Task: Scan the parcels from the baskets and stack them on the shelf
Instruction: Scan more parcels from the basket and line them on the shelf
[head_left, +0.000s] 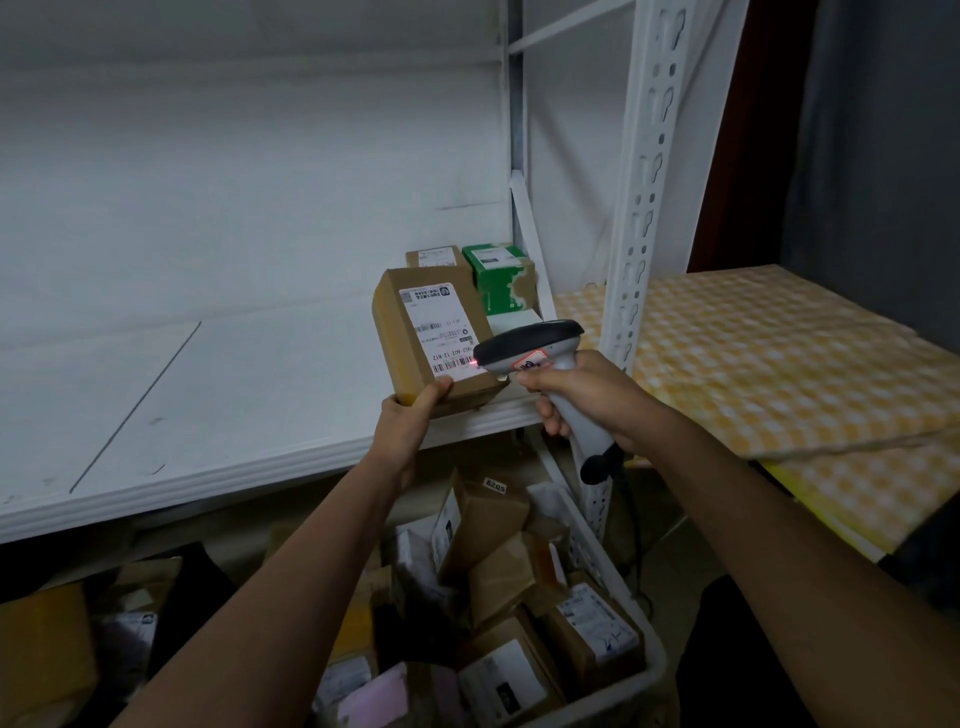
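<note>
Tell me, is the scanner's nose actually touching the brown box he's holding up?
Cannot tell. In the head view the scanner overlaps the cardboard box's right edge, its red light on the label, so no gap or contact shows plainly.

A dim, cool-toned indoor view. Soft light falls from above onto the white shelf (218, 395), brightest at centre, fading to grey in the upper left. The basket (618, 597) at the bottom sits in deep shadow. A small red glow marks the scanner (530, 348). Wide-angle distortion bends the edges; the corners look soft.
</note>
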